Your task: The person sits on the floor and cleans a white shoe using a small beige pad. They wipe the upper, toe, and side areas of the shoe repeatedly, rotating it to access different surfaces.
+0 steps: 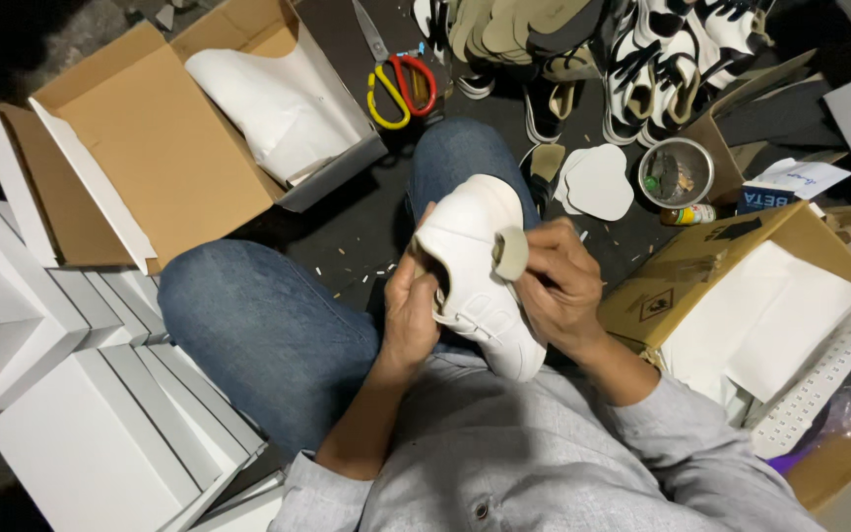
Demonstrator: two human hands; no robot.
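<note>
Both grips [485, 296] on white shoe [480, 266]

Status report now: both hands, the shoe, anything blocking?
Left hand grips white shoe. Right hand presses beige insole piece onto it. Nothing blocking.

One white shoe [480, 271] in two hands; beyond it one pair of scissors [398, 77], one metal cup [676, 172], two open cardboard boxes.
</note>
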